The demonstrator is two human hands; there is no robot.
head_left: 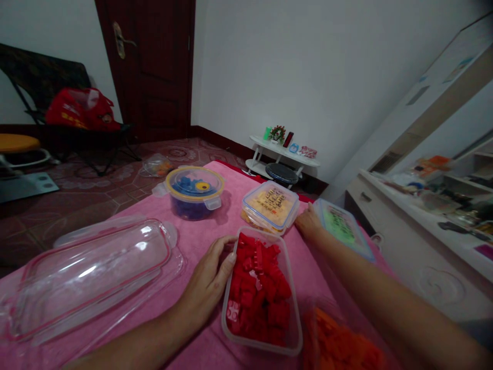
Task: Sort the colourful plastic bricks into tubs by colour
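Note:
My left hand (210, 280) rests against the left wall of an uncovered clear box (263, 347) full of red bricks, fingers curled on its rim. My right hand (308, 223) reaches further back, lying between a lidded box of yellow pieces (270, 205) and a lidded box of green pieces (344, 227); its fingers are mostly hidden and it touches the yellow box's corner. A box of orange bricks (339, 344) sits under my right forearm.
A round lidded tub of blue pieces (194, 191) stands at the back of the pink tablecloth (192, 236). A large clear lid (88, 275) lies at the left. A white cabinet (416, 241) runs along the right, a low white shelf (283, 151) and a dark stool behind.

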